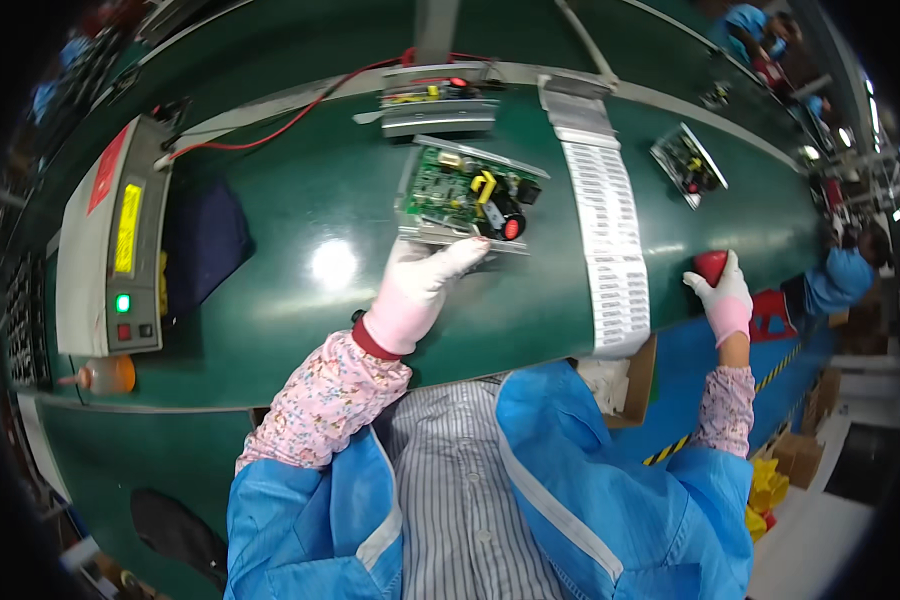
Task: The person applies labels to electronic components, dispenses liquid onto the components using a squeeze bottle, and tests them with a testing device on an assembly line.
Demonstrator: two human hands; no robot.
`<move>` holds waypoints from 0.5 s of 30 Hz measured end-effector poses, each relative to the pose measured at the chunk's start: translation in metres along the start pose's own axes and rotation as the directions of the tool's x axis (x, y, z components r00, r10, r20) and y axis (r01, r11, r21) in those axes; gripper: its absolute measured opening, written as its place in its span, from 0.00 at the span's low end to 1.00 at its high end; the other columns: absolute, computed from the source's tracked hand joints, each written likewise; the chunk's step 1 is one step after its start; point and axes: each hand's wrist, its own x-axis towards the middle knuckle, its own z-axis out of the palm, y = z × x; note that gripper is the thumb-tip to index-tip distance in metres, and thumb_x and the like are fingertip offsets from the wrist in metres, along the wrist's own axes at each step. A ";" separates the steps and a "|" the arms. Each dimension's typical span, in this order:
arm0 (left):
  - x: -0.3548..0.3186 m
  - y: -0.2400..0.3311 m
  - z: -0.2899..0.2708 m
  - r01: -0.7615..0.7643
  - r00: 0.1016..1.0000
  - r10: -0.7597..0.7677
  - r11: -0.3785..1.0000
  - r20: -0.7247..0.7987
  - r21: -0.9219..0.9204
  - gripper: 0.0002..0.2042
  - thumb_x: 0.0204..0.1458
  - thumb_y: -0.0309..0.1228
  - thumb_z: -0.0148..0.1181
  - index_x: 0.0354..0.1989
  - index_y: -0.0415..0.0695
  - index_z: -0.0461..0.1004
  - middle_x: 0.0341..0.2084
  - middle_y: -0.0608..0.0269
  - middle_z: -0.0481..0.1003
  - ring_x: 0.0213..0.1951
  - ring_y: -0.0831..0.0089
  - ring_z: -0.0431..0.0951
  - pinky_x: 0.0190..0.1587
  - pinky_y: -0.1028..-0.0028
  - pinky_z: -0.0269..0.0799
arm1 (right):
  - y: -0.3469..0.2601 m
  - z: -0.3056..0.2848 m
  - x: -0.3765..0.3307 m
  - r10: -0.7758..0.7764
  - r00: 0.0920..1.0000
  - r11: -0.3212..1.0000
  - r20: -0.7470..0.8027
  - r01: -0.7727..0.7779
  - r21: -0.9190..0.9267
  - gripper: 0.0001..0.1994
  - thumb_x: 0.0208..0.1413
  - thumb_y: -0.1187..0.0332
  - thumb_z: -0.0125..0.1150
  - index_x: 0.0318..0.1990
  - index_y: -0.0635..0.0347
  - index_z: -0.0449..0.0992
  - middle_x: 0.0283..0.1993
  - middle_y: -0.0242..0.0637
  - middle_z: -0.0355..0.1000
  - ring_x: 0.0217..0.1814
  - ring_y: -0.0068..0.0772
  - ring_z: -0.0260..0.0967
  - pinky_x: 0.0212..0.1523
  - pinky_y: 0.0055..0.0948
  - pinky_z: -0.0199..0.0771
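Observation:
My left hand (417, 287), in a white and pink glove, grips the near metal edge of a green circuit board (450, 190) in a metal frame. The board carries a yellow part and a round black part with a red top. Far to the right, my right hand (722, 293), gloved alike, has its fingers around a rounded red object (710, 266) at the bench edge; its kind is hard to make out. Between my hands lies a long strip of white printed labels (610, 240), running toward me over the bench.
A second framed board (438, 108) stands behind mine, another (688, 165) lies at the far right. On the left are a grey tester (113, 240) with a lit yellow display, a dark cloth (205, 240) and an orange bottle (110, 375). A cardboard box (630, 385) sits below the bench edge.

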 end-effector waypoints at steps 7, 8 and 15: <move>0.003 -0.011 0.014 0.097 0.995 -0.097 0.995 0.006 -0.028 0.14 0.56 0.16 0.63 0.50 0.34 0.77 0.44 0.56 0.82 0.42 0.70 0.82 0.50 0.76 0.77 | 0.026 -0.007 0.002 0.037 0.947 0.966 0.319 -0.116 0.230 0.34 0.49 0.57 0.75 0.61 0.65 0.69 0.43 0.44 0.79 0.37 0.43 0.76 0.44 0.33 0.77; 0.003 -0.012 0.014 0.096 0.995 -0.096 0.995 0.004 -0.017 0.14 0.55 0.15 0.62 0.50 0.33 0.77 0.43 0.56 0.82 0.42 0.70 0.82 0.50 0.76 0.77 | 0.029 -0.007 0.005 0.012 0.948 0.974 0.319 -0.082 0.209 0.34 0.49 0.58 0.75 0.61 0.65 0.69 0.42 0.43 0.79 0.35 0.43 0.75 0.43 0.33 0.77; 0.000 -0.011 0.010 0.054 0.998 -0.045 0.977 -0.050 0.207 0.14 0.55 0.15 0.63 0.49 0.34 0.77 0.43 0.56 0.82 0.42 0.70 0.82 0.50 0.76 0.77 | -0.046 -0.061 -0.013 -0.038 0.992 0.171 0.122 -0.114 0.979 0.31 0.52 0.60 0.73 0.61 0.62 0.68 0.49 0.48 0.76 0.41 0.42 0.75 0.46 0.39 0.77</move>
